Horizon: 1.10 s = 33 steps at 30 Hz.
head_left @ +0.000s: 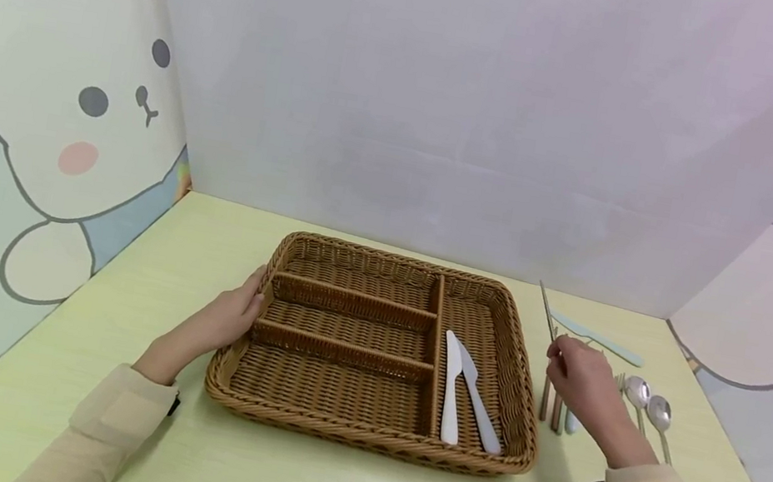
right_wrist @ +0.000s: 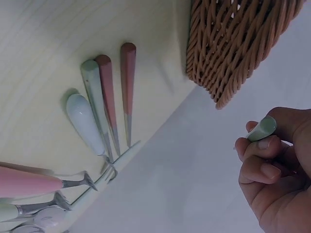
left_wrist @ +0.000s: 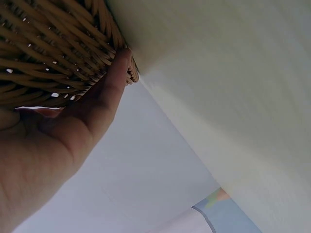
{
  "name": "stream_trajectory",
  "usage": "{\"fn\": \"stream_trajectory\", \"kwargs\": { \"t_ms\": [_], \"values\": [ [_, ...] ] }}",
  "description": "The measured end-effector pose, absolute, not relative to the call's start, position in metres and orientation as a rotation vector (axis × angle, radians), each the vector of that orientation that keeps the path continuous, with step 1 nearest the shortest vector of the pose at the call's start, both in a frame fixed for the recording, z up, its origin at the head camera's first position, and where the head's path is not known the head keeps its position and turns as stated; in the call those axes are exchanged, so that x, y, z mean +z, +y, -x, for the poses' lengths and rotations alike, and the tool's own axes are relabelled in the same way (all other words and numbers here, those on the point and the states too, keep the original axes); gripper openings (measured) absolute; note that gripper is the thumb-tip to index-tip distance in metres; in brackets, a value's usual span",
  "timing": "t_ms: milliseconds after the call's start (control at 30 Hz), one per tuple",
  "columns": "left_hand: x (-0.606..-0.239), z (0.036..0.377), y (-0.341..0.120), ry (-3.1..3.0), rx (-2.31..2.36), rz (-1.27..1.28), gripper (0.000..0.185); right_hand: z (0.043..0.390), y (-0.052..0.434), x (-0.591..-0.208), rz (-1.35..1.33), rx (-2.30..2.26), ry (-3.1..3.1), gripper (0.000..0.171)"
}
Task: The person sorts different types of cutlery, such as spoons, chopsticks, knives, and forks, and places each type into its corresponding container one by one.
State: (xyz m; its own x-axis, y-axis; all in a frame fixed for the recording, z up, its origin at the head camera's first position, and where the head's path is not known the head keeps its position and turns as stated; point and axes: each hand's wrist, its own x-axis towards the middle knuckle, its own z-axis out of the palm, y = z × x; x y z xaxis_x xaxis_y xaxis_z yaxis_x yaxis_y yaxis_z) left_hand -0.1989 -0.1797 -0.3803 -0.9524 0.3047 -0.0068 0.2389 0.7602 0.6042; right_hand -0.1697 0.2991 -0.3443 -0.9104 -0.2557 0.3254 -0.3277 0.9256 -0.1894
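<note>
Fingers of the left hand (head_left: 228,320) rest on the woven wicker tray (head_left: 327,425); the right hand (head_left: 580,379) pinches a slim chopstick (head_left: 547,309).

Your table (head_left: 114,333) was pale yellow-green. A wicker basket (head_left: 297,421) sat on it at centre. Right of the basket, just beside its wall, several cutlery handles (right_wrist: 109,92) lay side by side. Further right lay two spoons (head_left: 649,405), and behind them a pale knife (head_left: 599,338) lay slanted.
</note>
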Motion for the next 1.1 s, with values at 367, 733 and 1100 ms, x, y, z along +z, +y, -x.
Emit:
{"fn": "stream_trajectory", "kwargs": {
  "t_ms": [367, 733, 1100],
  "values": [
    [-0.382, 0.2, -0.18, 2.837, 0.974, -0.449, 0.056, 0.158, 0.265, -0.327, -0.593, 0.302, -2.757, 0.016],
    [-0.383, 0.199, -0.18, 2.843, 0.974, -0.452, 0.056, 0.146, 0.23, -0.315, -0.797, 0.264, -2.67, 0.023],
    [-0.385, 0.2, -0.181, 2.835, 0.979, -0.458, 0.056, 0.137, 0.203, -0.313, -1.026, 0.199, -2.638, 0.017]
  ]
}}
